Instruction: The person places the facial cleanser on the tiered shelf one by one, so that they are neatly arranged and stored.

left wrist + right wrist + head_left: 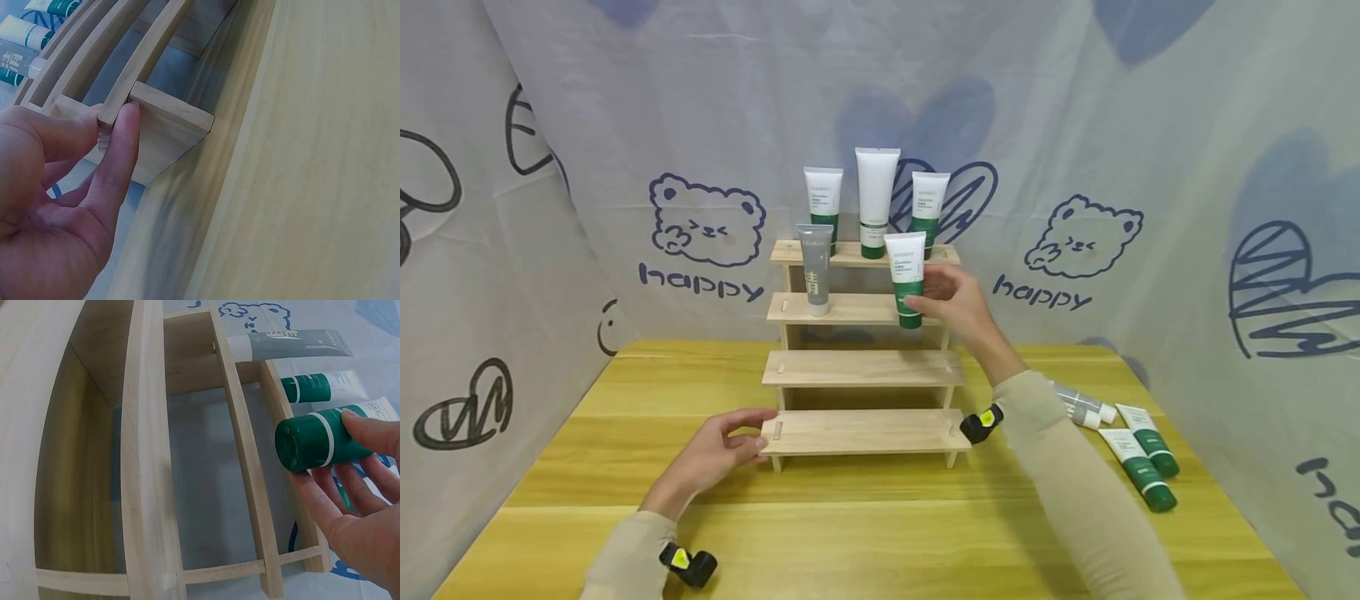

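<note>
A wooden step rack [862, 368] with stacked tiers stands on the table. My right hand [957, 304] grips a white-and-green squeeze tube [906, 275] upright, its cap down, by the second-highest tier. In the right wrist view the thumb and fingers lie around the tube [325, 437], whose green cap faces the camera. At the rack's lower left, my left hand [722, 454] pinches the end of the lowest board [119, 103] between thumb and finger. A grey tube [816, 271] stands at the left of the second-highest tier. On the top tier stand a tall white tube [876, 200] and two shorter white-and-green tubes [823, 200].
On the table's right side lie two white-and-green tubes [1138, 471] and grey tubes [1082, 407], partly behind the right sleeve [1075, 475]. A printed cloth [820, 67] hangs behind and beside the wooden table [865, 542].
</note>
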### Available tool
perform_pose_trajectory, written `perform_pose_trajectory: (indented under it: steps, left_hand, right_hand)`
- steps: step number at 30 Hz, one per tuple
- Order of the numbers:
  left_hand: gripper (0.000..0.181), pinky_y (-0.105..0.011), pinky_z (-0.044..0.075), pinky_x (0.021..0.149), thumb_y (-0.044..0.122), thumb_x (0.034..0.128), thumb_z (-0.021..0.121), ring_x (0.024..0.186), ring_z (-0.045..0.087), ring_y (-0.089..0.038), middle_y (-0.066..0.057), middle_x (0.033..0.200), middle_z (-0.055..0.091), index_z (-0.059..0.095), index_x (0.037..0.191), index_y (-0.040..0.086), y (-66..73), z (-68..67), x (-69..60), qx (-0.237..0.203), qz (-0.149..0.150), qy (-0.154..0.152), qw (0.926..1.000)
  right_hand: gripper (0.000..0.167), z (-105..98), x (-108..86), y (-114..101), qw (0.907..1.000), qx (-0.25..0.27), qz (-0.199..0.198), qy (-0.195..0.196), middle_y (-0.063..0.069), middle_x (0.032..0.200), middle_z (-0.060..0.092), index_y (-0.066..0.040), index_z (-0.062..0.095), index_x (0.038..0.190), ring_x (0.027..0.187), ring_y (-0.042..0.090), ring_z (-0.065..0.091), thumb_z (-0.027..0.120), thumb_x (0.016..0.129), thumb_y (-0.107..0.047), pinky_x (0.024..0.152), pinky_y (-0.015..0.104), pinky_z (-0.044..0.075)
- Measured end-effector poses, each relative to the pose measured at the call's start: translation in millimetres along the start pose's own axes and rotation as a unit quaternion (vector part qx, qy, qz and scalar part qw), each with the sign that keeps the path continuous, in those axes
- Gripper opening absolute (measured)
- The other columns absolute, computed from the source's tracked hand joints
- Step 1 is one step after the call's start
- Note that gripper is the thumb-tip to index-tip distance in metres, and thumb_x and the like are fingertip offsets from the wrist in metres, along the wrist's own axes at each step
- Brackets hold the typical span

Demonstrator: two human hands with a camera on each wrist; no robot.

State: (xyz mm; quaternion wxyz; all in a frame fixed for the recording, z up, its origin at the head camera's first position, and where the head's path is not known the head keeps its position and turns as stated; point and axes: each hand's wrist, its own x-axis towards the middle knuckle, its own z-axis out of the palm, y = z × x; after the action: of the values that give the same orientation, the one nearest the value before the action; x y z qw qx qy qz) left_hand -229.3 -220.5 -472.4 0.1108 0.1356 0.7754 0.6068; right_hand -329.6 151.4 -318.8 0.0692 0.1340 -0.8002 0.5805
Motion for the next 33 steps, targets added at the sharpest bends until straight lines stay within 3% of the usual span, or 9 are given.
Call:
perform_pose_trajectory:
  steps: [21, 33]
  left_hand:
    - [0.051, -0.030, 0.063, 0.090, 0.004, 0.1021, 0.061, 0.105, 0.073, -0.017, -0.033, 0.149, 0.044, 0.047, 0.151, -0.001, -0.3, -0.8, -0.5, 0.003, -0.009, 0.006, 0.9999]
    - [0.052, -0.031, 0.063, 0.091, 0.005, 0.1022, 0.061, 0.109, 0.072, -0.022, -0.032, 0.151, 0.044, 0.047, 0.152, -0.001, 2.6, 0.3, -1.9, 0.007, -0.009, 0.006, 0.9999]
  right_hand:
    - [0.055, 29, 15.6, 0, 0.9989, 0.039, -0.019, 0.016, 0.023, 0.134, 0.066, 0.000, 0.059, 0.139, 0.119, 0.036, 0.064, 0.080, 0.088, -0.005, 0.110, 0.046, 0.053]
    - [0.053, 42, 24.4, 1, 0.9982, 0.055, -0.007, 0.023, 0.023, 0.135, 0.066, 0.001, 0.059, 0.137, 0.120, 0.037, 0.065, 0.079, 0.088, 0.000, 0.110, 0.045, 0.053]
